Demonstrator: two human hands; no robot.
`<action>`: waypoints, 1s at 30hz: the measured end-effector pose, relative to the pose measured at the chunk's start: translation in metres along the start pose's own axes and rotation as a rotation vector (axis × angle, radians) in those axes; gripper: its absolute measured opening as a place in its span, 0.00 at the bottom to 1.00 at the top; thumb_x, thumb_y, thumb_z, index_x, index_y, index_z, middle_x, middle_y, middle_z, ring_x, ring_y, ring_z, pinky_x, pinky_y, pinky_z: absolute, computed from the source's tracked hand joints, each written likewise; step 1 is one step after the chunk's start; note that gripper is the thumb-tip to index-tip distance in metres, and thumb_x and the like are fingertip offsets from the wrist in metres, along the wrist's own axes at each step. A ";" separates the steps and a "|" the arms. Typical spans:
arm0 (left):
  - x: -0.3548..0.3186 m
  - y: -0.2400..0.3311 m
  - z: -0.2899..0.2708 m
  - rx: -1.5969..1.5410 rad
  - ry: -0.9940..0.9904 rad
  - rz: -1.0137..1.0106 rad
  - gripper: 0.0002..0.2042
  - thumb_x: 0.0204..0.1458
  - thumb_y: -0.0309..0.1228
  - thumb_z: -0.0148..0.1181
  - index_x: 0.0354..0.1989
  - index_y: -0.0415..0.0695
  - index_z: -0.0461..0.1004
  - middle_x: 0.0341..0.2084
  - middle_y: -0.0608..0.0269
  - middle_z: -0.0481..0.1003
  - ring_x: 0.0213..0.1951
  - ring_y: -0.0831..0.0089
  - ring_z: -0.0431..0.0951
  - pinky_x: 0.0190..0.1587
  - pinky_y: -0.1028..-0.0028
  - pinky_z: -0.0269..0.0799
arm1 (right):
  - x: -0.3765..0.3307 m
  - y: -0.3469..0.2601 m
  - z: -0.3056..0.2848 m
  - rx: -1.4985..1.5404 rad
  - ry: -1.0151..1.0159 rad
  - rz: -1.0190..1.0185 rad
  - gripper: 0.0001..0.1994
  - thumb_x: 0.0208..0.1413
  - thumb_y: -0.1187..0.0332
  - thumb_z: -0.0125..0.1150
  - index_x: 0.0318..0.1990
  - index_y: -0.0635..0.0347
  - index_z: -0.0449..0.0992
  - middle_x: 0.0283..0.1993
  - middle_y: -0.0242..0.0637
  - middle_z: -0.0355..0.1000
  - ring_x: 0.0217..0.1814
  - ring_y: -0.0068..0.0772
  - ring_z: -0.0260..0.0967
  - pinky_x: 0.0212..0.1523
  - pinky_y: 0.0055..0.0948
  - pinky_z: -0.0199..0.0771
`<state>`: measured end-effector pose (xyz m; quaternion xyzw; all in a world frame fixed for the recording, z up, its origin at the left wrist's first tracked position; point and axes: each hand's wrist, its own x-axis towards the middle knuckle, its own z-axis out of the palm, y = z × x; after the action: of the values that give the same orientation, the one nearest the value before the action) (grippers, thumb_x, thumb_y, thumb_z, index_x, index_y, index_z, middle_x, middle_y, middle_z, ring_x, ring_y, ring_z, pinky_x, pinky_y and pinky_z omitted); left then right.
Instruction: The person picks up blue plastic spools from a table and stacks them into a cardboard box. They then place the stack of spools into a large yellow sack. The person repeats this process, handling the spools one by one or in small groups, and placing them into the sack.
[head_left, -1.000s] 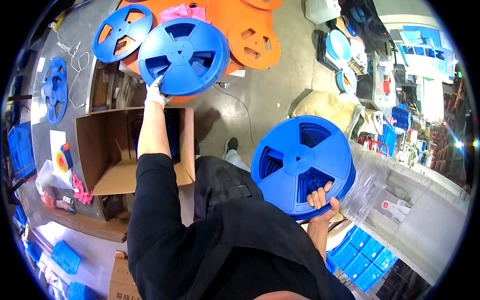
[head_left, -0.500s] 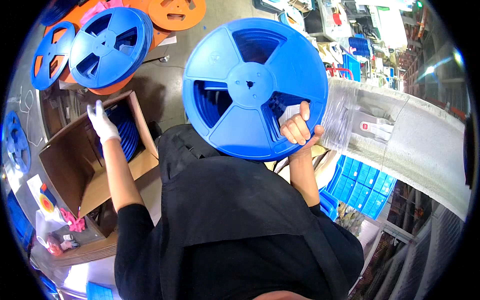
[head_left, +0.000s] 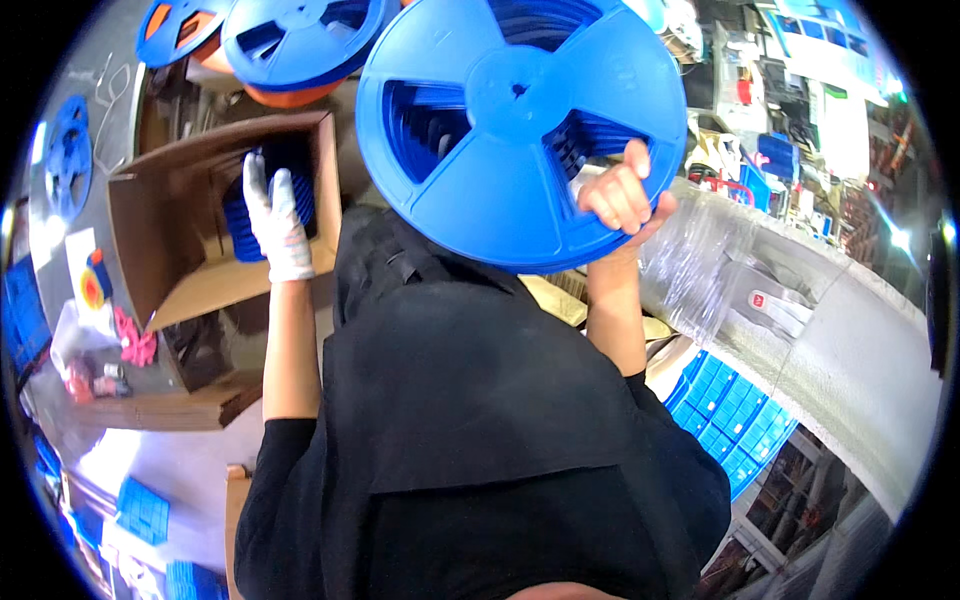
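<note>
Fingers of right hand (head_left: 620,195) grip blue reel (head_left: 520,125) rim; gloved left hand (head_left: 272,220) spread in box (head_left: 180,260).

Floor (head_left: 70,150), grey: open cardboard box (head_left: 190,230); blue reel (head_left: 68,155); stacked blue and orange reels (head_left: 290,45); pink glove (head_left: 135,340).

open box (head_left: 190,250) top, reels (head_left: 262,205) filling floor

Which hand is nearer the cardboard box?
Left. The gloved left hand reaches into the box, over blue reels inside. The bare right hand is off to the right, gripping a big blue reel.
</note>
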<state>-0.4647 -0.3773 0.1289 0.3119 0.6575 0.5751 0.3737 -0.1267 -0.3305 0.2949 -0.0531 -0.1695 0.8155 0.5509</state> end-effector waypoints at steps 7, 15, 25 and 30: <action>-0.007 0.023 0.007 -0.061 -0.059 0.103 0.21 0.57 0.25 0.54 0.60 0.38 0.63 0.56 0.55 0.67 0.56 0.67 0.67 0.60 0.71 0.59 | 0.007 0.016 0.008 0.006 -0.011 -0.018 0.13 0.55 0.70 0.61 0.39 0.56 0.60 0.17 0.24 0.62 0.17 0.16 0.62 0.25 0.20 0.61; -0.045 0.072 0.072 0.065 -0.665 -0.062 0.46 0.46 0.54 0.62 0.66 0.35 0.53 0.59 0.37 0.61 0.61 0.51 0.63 0.62 0.64 0.59 | 0.010 0.070 0.033 -0.401 0.101 0.171 0.21 0.51 0.60 0.64 0.45 0.60 0.61 0.22 0.30 0.64 0.20 0.26 0.63 0.27 0.28 0.64; -0.038 0.050 0.049 -0.525 -0.650 -0.507 0.39 0.51 0.41 0.60 0.69 0.45 0.47 0.62 0.45 0.56 0.62 0.59 0.60 0.61 0.65 0.57 | -0.023 0.069 0.032 -0.494 0.494 0.265 0.28 0.47 0.58 0.67 0.52 0.65 0.66 0.41 0.47 0.73 0.44 0.46 0.74 0.45 0.42 0.77; -0.048 0.057 0.068 -0.391 -0.732 -0.563 0.46 0.46 0.43 0.66 0.69 0.40 0.45 0.62 0.43 0.57 0.61 0.56 0.60 0.63 0.64 0.55 | -0.003 0.104 0.053 -0.700 0.500 0.324 0.29 0.43 0.63 0.70 0.51 0.67 0.66 0.43 0.52 0.74 0.45 0.48 0.75 0.50 0.43 0.75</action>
<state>-0.3827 -0.3734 0.1872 0.2279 0.4220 0.4173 0.7719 -0.2311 -0.3799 0.3096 -0.4569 -0.2863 0.7470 0.3890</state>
